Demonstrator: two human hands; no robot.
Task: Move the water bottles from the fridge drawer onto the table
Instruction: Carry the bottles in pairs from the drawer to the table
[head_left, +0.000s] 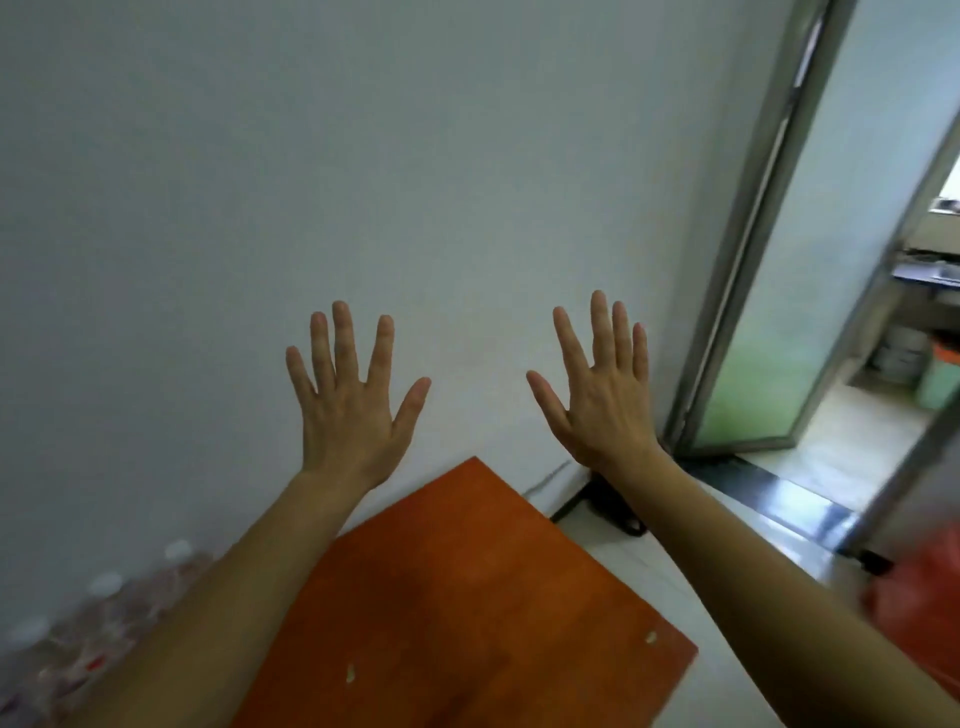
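Observation:
Both my hands are raised in front of a plain white wall, backs toward me, fingers straight and spread. My left hand (350, 397) and my right hand (600, 392) hold nothing. Below them lies the orange-brown table (467, 587), its corner pointing toward the wall. Several clear water bottles (104, 618) with white caps stand in a blurred row at the lower left, along the wall beside my left forearm. No fridge drawer shows in this view.
A glass door in a metal frame (769, 291) stands open at the right, with a dark threshold (779, 493) and another room beyond. A black object (613, 506) lies on the pale floor near the wall corner. Something red (914, 608) is blurred at the right edge.

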